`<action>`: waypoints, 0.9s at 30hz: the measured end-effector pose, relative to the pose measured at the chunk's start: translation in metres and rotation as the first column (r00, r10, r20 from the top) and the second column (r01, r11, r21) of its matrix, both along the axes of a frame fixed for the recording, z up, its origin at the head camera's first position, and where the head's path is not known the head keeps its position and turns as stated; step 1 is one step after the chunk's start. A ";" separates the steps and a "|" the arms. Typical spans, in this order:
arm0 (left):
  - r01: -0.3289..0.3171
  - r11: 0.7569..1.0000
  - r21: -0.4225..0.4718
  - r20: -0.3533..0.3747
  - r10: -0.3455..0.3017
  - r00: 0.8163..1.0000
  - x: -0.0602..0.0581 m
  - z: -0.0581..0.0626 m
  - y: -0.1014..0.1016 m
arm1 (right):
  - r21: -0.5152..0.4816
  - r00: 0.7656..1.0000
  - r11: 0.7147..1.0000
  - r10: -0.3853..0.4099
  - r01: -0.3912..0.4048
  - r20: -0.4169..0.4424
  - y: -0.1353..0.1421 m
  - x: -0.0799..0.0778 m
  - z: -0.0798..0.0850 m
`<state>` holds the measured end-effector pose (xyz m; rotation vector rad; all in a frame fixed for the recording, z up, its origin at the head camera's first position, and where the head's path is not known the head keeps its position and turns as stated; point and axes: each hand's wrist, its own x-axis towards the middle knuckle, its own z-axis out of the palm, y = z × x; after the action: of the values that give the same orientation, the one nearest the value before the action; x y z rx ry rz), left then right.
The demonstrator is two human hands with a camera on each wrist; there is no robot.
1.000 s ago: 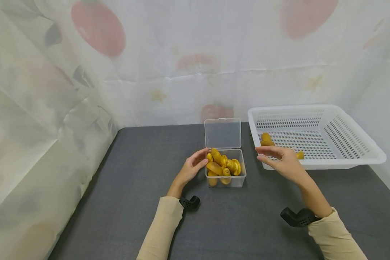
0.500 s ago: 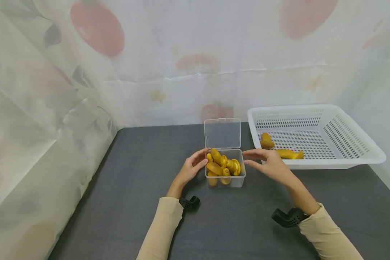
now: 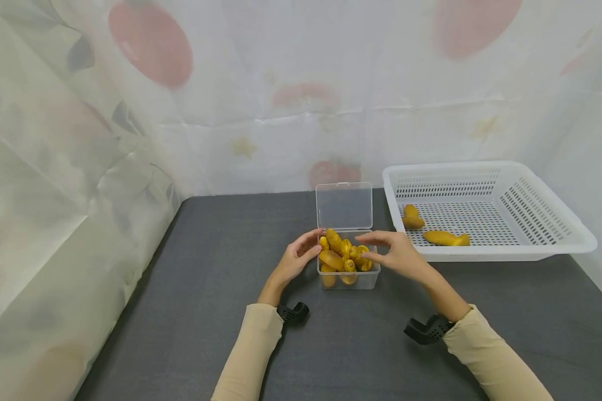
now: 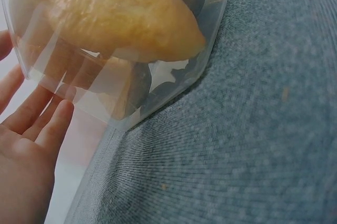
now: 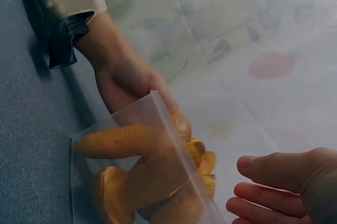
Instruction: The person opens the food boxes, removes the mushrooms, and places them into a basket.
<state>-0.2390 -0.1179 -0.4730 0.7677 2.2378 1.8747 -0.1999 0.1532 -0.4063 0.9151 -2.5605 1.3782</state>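
A clear plastic box (image 3: 359,282) stands with its lid (image 3: 344,206) tipped back. It is filled with several yellow-brown, knobbly, elongated pieces (image 3: 333,259), some above the rim. My left hand (image 3: 296,259) rests at the box's left side; in the left wrist view its fairly straight fingers (image 4: 58,124) lie against the clear wall. My right hand (image 3: 396,253) reaches over the box's right rim, thumb and fingers apart, with no piece visible between them. In the right wrist view, the right thumb (image 5: 263,165) and fingers are beside the pieces at the top.
A white perforated basket (image 3: 547,223) stands on the right of the dark cloth-covered table (image 3: 231,234). Inside are a curved yellow piece (image 3: 443,238) and a short yellow-brown piece (image 3: 411,217) near the left wall. Patterned curtains (image 3: 281,67) hang behind and at the left.
My right hand has moved left from the basket's near-left corner to over the box, uncovering the curved piece in the basket. My left hand and the box have stayed in place.
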 end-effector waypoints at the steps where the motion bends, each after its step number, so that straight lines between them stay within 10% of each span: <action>1: 0.000 1.000 0.000 -0.001 0.000 1.000 0.000 0.000 0.000 | -0.004 1.000 1.000 0.009 -0.009 0.000 -0.001 -0.002 -0.001; 10: -0.004 1.000 -0.001 0.012 0.004 1.000 0.000 0.000 0.000 | 0.066 0.997 0.997 0.048 -0.051 0.056 -0.008 -0.011 -0.006; 27: 0.000 1.000 0.001 0.016 0.000 1.000 -0.001 -0.001 -0.001 | 0.174 0.989 0.984 0.056 -0.032 -0.136 -0.012 -0.016 -0.018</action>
<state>-0.2399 -0.1186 -0.4744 0.7501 2.2282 1.8752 -0.2163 0.1414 -0.4246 1.0606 -2.5964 1.0725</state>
